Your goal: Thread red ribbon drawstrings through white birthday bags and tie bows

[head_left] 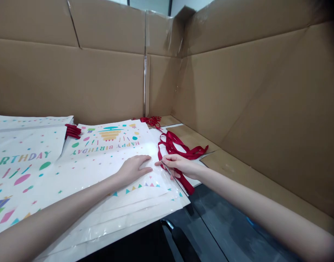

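Observation:
A stack of flat white sheets or bags (93, 162) printed "HAPPY BIRTHDAY" lies in front of me, with shiny clear film along its near edge. My left hand (132, 170) rests palm down on the top piece, thumb and fingers apart. At the stack's right edge, my right hand (180, 165) is closed in a pinch beside a loose heap of red ribbon (176, 143). The pinched thing is too small to make out; a thin dark line runs from the fingertips down along the edge. Part of the ribbon passes beneath this hand.
Another printed stack (27, 138) lies at left, with bundled red ribbon (73, 131) at its edge. Thin red cords (152, 120) lie behind. Tall cardboard walls (109, 80) enclose the back and right. Below the near edge are a dark chair arm (181, 240) and grey floor (224, 218).

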Demonstrator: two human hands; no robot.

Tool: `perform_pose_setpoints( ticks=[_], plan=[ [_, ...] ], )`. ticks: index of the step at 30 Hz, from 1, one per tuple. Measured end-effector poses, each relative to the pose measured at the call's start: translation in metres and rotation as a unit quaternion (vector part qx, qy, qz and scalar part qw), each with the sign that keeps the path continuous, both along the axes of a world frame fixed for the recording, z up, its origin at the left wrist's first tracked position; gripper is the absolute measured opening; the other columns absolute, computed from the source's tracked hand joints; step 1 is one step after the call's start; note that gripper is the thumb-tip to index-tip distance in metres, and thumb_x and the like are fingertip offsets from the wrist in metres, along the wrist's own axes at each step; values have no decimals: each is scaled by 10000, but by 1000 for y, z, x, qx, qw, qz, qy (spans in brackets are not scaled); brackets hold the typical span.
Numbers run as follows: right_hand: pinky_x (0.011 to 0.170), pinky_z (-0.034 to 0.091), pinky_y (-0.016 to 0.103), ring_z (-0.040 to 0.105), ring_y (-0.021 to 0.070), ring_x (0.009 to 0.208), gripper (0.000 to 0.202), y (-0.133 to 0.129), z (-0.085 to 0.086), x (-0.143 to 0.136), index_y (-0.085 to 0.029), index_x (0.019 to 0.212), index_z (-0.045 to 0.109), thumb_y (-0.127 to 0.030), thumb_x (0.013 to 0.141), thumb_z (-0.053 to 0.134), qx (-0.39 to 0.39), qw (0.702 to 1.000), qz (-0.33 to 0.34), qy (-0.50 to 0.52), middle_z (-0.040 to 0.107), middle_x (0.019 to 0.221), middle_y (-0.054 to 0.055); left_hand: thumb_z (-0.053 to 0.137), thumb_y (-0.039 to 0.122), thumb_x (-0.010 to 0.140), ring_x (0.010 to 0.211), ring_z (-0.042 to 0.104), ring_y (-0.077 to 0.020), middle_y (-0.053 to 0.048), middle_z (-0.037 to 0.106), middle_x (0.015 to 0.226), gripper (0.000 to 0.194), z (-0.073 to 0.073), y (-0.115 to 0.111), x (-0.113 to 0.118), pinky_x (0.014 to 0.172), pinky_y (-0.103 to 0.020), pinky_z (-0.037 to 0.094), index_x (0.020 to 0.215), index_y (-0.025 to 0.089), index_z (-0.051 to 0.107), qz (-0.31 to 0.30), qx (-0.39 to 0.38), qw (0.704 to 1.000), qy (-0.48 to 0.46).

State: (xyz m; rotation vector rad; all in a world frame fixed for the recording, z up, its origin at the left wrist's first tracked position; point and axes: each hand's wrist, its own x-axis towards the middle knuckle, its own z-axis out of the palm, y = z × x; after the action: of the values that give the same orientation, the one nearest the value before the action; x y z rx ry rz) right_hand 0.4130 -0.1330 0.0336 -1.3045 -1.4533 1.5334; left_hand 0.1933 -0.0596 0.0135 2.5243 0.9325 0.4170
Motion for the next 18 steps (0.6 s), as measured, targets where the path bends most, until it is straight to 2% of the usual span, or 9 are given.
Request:
perform_pose_setpoints(
  ticks=[3,6,11,16,18],
  plan=[
    [353,289,174,510,61,417,365,1,1,-3,-152,759,483,-491,839,590,-4,1000,-1,1,673,779,74,525,456,874,1145,563,-235,-20,598,1279,422,6,-2,3,994,-371,428,1242,254,562,12,-5,1000,5],
    [347,283,165,536,71,445,367,2,2,-4,-149,785,497,-498,831,597,-9,1000,-5,-10,645,736,57,513,405,888,1109,585,-230,-10,626,1235,357,9,-1,4,962,-366,445,1206,259,585,13,-4,1000,12],
    [361,288,178,514,63,422,388,4,0,-3,-145,811,508,-520,819,607,-19,1000,-19,-4,609,676,23,529,383,883,1071,606,-227,1,655,1184,316,7,2,5,907,-344,461,1162,260,609,10,4,1000,10],
    [413,375,203,428,56,369,365,4,-2,-2,-140,874,548,-500,836,596,-25,999,-20,5,530,528,-34,514,361,892,1015,630,-211,18,684,1120,264,4,4,6,857,-312,462,1109,277,639,15,22,1000,3],
    [440,414,216,405,51,364,352,5,-2,-2,-146,850,543,-491,830,607,-25,999,-19,14,535,535,-36,496,342,902,980,644,-208,14,700,1082,251,2,4,7,836,-307,464,1082,278,658,17,34,999,5]
  ],
)
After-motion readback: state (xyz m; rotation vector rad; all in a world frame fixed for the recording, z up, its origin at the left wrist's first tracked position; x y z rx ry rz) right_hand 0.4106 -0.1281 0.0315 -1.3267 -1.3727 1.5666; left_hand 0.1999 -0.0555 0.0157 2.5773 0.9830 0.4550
